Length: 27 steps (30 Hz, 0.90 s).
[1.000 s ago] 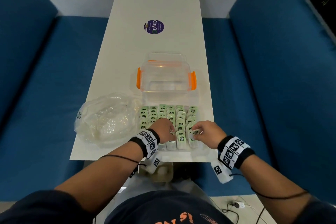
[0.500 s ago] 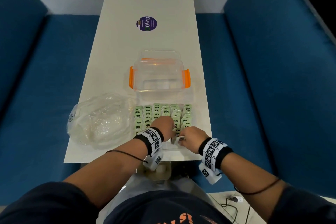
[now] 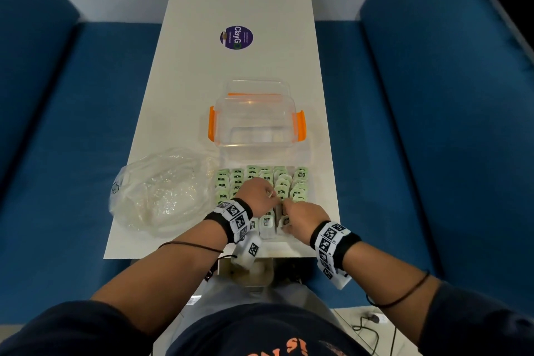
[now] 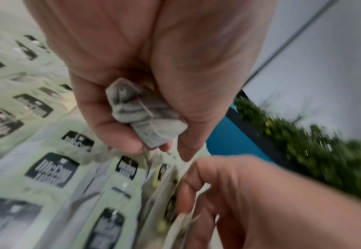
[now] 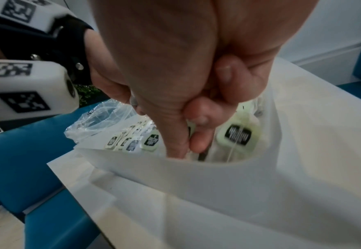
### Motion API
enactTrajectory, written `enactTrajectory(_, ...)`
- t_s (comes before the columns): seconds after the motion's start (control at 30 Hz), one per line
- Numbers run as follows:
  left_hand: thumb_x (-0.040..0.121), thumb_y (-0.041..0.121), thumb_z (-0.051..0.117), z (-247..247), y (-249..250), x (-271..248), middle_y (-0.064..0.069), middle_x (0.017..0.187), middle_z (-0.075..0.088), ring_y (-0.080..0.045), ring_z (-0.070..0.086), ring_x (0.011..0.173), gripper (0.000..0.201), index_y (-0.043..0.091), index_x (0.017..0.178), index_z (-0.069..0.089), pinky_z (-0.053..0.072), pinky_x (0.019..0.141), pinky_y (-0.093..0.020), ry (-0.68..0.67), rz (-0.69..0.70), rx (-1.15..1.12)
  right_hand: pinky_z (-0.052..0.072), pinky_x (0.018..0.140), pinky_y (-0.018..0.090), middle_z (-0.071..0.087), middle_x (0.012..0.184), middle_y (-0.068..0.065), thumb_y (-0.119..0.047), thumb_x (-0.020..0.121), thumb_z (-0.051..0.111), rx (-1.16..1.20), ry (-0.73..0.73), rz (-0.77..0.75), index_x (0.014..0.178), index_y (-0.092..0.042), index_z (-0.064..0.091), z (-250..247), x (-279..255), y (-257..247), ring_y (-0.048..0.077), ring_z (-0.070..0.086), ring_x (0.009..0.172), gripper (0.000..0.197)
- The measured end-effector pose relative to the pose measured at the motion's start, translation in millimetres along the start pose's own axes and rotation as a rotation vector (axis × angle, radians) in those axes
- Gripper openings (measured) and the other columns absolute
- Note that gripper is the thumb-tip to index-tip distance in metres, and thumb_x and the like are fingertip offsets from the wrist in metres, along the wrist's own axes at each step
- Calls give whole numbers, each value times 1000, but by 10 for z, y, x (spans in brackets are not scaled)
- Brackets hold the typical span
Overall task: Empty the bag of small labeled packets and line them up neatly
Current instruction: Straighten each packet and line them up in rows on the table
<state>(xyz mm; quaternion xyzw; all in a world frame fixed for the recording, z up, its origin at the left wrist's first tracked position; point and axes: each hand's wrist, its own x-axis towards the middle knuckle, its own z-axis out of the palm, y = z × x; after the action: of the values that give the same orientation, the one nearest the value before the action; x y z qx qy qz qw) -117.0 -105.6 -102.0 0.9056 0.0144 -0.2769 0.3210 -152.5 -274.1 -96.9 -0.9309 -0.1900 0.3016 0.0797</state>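
Left hand clamps a crumpled packet just above the packet rows — right hand, nearer the table's front edge, pinches another.

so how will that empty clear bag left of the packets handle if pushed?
The plastic bag looks crumpled and thin, so probably floppy: it would likely deform rather than slide as one piece. Nothing shows inside it, so probably very light and easily dragged off the table.

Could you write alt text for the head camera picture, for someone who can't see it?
Two hands, left hand and right hand, work close together over rows of pale green packets at a white table edge. Crumpled clear plastic bag left, clear orange-handled container beyond.
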Motion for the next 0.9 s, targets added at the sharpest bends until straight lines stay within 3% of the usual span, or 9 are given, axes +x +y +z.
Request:
enactTrajectory(0.1,90,22,71,-176,10,-95,2,107,67,-19,68,73,19,16,108,74,55,68,-30,-71,-71,-357,46,67,35,69,103,6,-44,94,66,62,47,3,125,-16,48,-110,-41,-8,29,67,89,46)
enactTrajectory(0.2,90,-3,63,-334,-3,-204,-11,118,67,-25,67,91,37,15,122,67,56,81,-38,-230,-140,-847,46,69,34,67,94,-3,-49,96,62,150,108,26,121,-22,55,-280,-63,12,23,65,89,38)
enactTrajectory(0.3,89,-23,52,-435,-34,-313,-23,124,60,-33,68,90,57,9,135,55,59,78,-38,-347,-102,-1158,52,77,32,67,93,-10,-38,101,58,436,228,12,119,-27,63,-448,-67,24,11,66,88,22)
enactTrajectory(0.4,89,-24,53,-480,-87,-392,-19,130,61,-36,69,101,72,16,148,43,59,88,-45,-431,30,-1165,42,73,16,62,103,-13,-23,102,58,667,257,-129,131,-25,63,-600,-43,-51,-11,57,77,29)
enactTrajectory(0.47,88,-20,58,-503,-117,-426,-14,127,62,-37,68,106,79,18,154,35,58,91,-46,-468,99,-1134,38,72,14,59,104,-10,-25,101,60,653,215,-215,129,-26,65,-648,3,-119,-13,53,73,28)
enactTrajectory(0.6,85,-8,69,-562,-145,-495,-16,126,57,-31,70,99,88,17,158,27,58,83,-41,-452,130,-1028,45,73,21,63,104,-7,-28,98,66,643,122,-242,113,-25,69,-684,41,-228,-2,56,70,15)
enactTrajectory(0.73,96,-7,60,-608,-221,-552,-17,129,64,-35,70,106,61,15,150,43,61,84,-40,-464,131,-1121,55,67,32,70,84,-5,-27,95,70,785,119,-208,91,-21,67,-730,55,-263,10,66,66,7)
enactTrajectory(0.83,96,0,62,-630,-266,-582,-15,121,67,-32,70,99,44,12,139,57,61,77,-36,-344,55,-1159,59,74,45,72,84,3,-32,95,70,858,161,-162,91,-20,67,-747,87,-218,27,71,74,13)
enactTrajectory(0.9,96,4,65,-638,-277,-592,-11,112,70,-26,70,90,31,13,126,65,58,68,-33,-195,-14,-1136,59,76,46,73,81,5,-34,94,69,858,200,-123,88,-19,66,-746,95,-197,27,71,75,16)
